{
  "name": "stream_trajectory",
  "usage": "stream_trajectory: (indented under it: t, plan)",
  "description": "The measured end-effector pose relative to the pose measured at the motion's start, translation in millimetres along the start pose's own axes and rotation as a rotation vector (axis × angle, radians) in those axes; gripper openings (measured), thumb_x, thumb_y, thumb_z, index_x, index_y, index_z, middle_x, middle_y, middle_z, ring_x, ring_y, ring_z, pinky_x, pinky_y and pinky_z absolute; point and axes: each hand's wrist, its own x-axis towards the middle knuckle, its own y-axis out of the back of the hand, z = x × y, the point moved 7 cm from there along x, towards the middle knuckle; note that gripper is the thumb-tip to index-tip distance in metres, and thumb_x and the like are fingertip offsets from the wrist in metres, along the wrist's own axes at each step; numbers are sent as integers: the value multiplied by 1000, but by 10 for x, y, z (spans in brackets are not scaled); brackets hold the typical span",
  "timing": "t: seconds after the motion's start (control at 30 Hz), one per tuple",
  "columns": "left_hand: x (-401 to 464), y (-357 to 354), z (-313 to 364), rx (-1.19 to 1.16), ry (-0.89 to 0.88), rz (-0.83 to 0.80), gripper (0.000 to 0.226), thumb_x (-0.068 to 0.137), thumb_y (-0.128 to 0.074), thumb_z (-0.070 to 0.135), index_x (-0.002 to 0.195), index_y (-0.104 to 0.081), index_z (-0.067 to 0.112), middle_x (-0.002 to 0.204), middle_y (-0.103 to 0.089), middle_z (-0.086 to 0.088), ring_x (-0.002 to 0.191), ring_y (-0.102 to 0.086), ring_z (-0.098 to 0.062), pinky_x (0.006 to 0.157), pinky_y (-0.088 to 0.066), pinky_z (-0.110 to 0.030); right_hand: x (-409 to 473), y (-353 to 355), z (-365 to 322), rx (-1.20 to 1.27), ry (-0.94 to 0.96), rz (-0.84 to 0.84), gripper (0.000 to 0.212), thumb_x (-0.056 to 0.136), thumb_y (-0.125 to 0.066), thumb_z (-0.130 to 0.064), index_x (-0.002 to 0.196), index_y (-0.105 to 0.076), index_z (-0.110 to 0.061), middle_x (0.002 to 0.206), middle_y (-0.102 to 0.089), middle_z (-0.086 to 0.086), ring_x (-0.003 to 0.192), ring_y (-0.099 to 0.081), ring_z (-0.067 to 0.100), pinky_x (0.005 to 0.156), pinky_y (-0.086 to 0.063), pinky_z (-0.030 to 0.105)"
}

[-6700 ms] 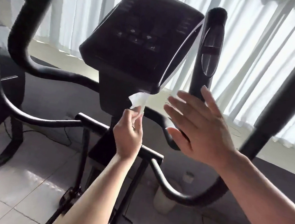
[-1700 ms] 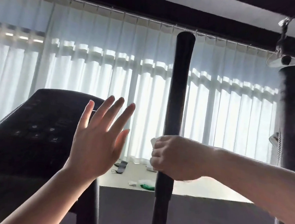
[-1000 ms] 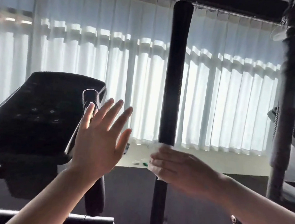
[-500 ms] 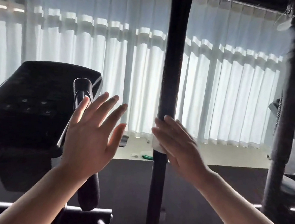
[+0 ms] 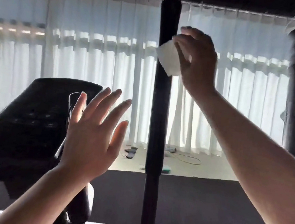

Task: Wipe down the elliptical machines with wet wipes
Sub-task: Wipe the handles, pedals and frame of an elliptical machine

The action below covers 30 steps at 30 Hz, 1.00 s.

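Our right hand (image 5: 195, 60) pinches wet wipe (image 5: 169, 57) against upright handlebar (image 5: 161, 98), likely for wiping; left hand (image 5: 91, 139), fingers spread, empty, lower-left.

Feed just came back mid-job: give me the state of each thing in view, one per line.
Right hand: raised, pinching the wet wipe.
Wet wipe: crumpled, against the upright handle bar.
Upright handle bar: vertical, wipe near its top.
Left hand: open, fingers spread, holding nothing.
Console: dark, screen unlit.
Curtains: drawn shut, backlit.
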Motion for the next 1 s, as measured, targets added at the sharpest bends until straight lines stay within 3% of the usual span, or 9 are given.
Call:
stream_trajectory:
  t: [0.13,0.2,0.3,0.4,0.57,0.67,0.73,0.87,1.0]
  plan:
    - [509,-10,47,-21,89,36,48,100,-36,37,142,-50,18,149,-47,-3,140,-37,-16,121,-13,-40,877,-254,270,168,-37,220,20,89,-59,-15,100,-75,-7,113,-69,12,104,-59,4,92,-32,4]
    - [717,-109,140,0,91,49,50,100,-37,38,144,-46,18,151,-45,-2,140,-35,-13,120,-12,-38,1140,-337,364,175,-11,278,17,89,-61,-15,93,-75,-6,116,-68,14,109,-61,14,93,-39,13]
    - [885,-329,243,57,84,18,54,100,-33,42,150,-37,20,155,-38,0,143,-30,-10,120,-12,-39,1114,-732,467,326,-18,17,23,93,-57,-14,98,-74,1,131,-60,22,128,-52,35,106,-40,30]
    - [899,-463,280,69,115,-9,57,102,-25,49,153,-29,26,159,-29,6,147,-22,-5,122,-12,-41,731,-816,504,625,-50,-6,25,95,-56,-13,111,-71,-2,140,-53,17,137,-42,29,108,-30,10]
    - [932,-536,319,117,106,-16,56,103,-19,51,154,-22,28,160,-25,8,148,-18,-3,123,-10,-38,80,-711,364,779,-85,-37,26,95,-54,-13,112,-72,-7,143,-51,3,142,-32,12,114,-34,27]
    - [1009,-543,357,98,140,11,58,102,-20,51,154,-23,26,159,-26,8,146,-20,-3,122,-15,-42,-143,-613,356,827,-70,-81,26,96,-55,-18,112,-73,-9,134,-57,-5,134,-35,-2,108,-34,13]
    - [1054,-507,432,138,120,47,56,102,-24,48,151,-33,21,157,-34,3,143,-26,-6,119,-22,-44,30,-470,540,780,-146,31,24,95,-57,-22,110,-74,-12,123,-64,-7,119,-49,-7,98,-37,4]
    - [1156,-388,550,214,46,117,50,102,-31,42,145,-44,19,151,-44,-1,137,-36,-11,115,-32,-47,714,-318,1157,538,-381,412,16,90,-63,-14,97,-76,-8,113,-71,8,105,-67,20,87,-45,17]
    - [1228,-396,571,162,50,95,50,103,-30,42,148,-40,22,152,-43,1,136,-44,-15,111,-39,-50,1015,-642,1074,616,-359,190,19,95,-58,-10,104,-74,-4,125,-66,13,115,-63,25,91,-45,14]
